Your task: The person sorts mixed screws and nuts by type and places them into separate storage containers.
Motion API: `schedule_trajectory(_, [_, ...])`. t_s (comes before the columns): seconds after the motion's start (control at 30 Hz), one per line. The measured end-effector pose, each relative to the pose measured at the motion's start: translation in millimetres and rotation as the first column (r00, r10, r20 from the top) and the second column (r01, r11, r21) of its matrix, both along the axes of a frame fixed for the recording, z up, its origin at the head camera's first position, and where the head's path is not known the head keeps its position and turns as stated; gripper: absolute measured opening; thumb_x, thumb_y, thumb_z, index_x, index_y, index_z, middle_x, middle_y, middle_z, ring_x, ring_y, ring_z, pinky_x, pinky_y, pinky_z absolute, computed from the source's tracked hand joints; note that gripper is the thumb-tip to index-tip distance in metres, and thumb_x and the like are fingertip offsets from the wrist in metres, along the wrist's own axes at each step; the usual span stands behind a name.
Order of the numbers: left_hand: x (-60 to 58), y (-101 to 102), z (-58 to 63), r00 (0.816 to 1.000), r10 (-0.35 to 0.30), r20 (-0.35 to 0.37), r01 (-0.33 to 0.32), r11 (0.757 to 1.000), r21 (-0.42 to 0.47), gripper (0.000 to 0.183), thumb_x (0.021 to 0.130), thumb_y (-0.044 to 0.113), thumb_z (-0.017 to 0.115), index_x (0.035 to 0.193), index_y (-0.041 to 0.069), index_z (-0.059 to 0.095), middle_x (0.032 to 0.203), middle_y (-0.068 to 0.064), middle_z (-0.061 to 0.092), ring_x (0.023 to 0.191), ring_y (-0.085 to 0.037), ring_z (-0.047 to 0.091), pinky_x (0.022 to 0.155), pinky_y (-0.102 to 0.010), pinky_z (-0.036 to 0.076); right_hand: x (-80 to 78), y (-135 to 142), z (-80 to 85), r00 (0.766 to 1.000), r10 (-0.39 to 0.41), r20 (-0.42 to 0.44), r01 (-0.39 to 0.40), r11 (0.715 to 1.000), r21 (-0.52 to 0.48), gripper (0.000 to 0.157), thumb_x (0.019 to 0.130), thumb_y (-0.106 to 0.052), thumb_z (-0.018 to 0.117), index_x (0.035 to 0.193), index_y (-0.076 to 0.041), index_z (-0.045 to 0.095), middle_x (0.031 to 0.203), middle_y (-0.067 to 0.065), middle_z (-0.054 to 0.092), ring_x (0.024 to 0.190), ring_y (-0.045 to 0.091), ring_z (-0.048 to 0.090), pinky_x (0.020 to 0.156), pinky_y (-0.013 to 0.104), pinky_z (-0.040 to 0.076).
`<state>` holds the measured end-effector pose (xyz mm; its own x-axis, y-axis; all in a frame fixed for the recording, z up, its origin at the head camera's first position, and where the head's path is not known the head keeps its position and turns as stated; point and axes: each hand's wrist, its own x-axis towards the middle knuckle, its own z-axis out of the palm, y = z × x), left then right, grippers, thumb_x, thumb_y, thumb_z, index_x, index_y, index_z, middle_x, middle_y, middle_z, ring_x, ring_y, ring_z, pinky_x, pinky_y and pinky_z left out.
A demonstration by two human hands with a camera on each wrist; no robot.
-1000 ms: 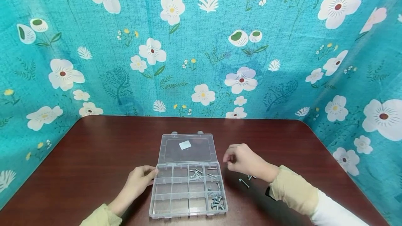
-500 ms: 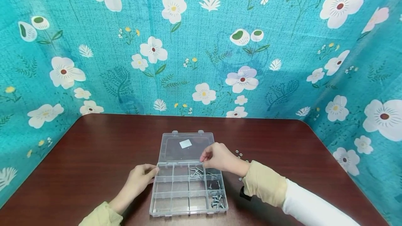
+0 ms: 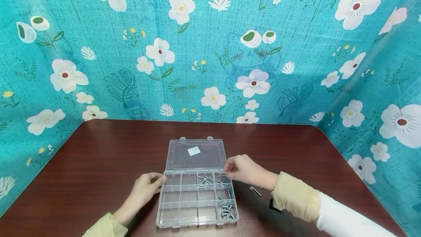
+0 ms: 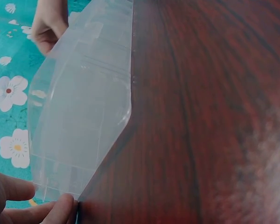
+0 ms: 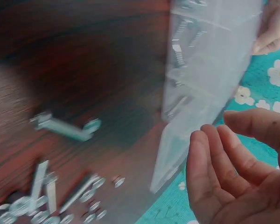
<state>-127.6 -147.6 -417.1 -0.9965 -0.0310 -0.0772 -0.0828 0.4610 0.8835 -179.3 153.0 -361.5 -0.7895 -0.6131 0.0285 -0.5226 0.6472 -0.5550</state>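
Note:
A clear plastic compartment box (image 3: 188,204) lies with its lid (image 3: 205,160) folded back. My left hand (image 3: 146,186) pinches its left edge near the hinge; in the left wrist view, thumb and fingers (image 4: 60,210) sit at the box corner. My right hand (image 3: 245,170) hovers by the box's back right corner. In the right wrist view its fingers (image 5: 200,163) are loosely bent, the thumb apart, with nothing between them. Screws (image 3: 205,181) lie in the third back-row compartment. More bolts (image 3: 227,209) lie in the right column.
On the table right of the box lies a loose bolt with a nut (image 5: 65,128). Several more bolts and nuts (image 5: 42,196) are scattered nearby, partly hidden by the right arm in the head view. A floral cloth (image 3: 210,46) hangs behind the table (image 3: 125,145).
My right hand came left from beside the box to over its back right compartments, then drew back a little to the right. The left hand stayed at the box edge.

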Motion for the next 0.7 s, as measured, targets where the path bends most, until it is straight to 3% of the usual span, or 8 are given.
schedule_trajectory(0.4, [0.3, 0.1, 0.6, 1.000, 0.007, -0.016, -0.007, 1.000, -0.012, 0.025, 0.088, 0.007, 0.056, 0.102, -0.014, 0.060, 0.092, -0.017, 0.065, 0.086, -0.029, 0.064, 0.066, -0.026, 0.058, 24.0, 41.2, -7.8, 0.997, -0.079, -0.019, 0.081, 0.974, 0.211, 0.013, 0.072, 0.005, 0.067, 0.079, -0.006, 0.064, 0.071, -0.002, 0.057, 0.064, 0.007, 0.051, 0.051, 0.021, 0.047])
schedule_trajectory(0.6, [0.4, 0.0, 0.0, 1.000, -0.002, -0.012, 0.002, 1.000, -0.023, 0.026, 0.088, 0.007, 0.056, 0.102, -0.014, 0.060, 0.092, -0.017, 0.065, 0.087, -0.029, 0.064, 0.066, -0.026, 0.058, 32.5, 51.3, -18.0, 0.989, -0.118, -0.090, 0.138, 0.956, 0.258, 0.014, 0.068, 0.004, 0.069, 0.078, -0.005, 0.064, 0.071, 0.000, 0.056, 0.063, 0.008, 0.048, 0.048, 0.023, 0.043])
schedule_trajectory(0.7, [0.3, -0.2, 0.0, 1.000, -0.012, -0.015, 0.012, 1.000, -0.025, 0.026, 0.089, 0.008, 0.055, 0.102, -0.014, 0.059, 0.092, -0.017, 0.065, 0.086, -0.030, 0.064, 0.066, -0.026, 0.058, 34.4, 55.6, -23.3, 0.983, -0.120, -0.141, 0.154, 0.953, 0.262, 0.016, 0.063, 0.004, 0.067, 0.076, -0.004, 0.063, 0.066, -0.002, 0.054, 0.059, 0.007, 0.045, 0.055, 0.029, 0.047])
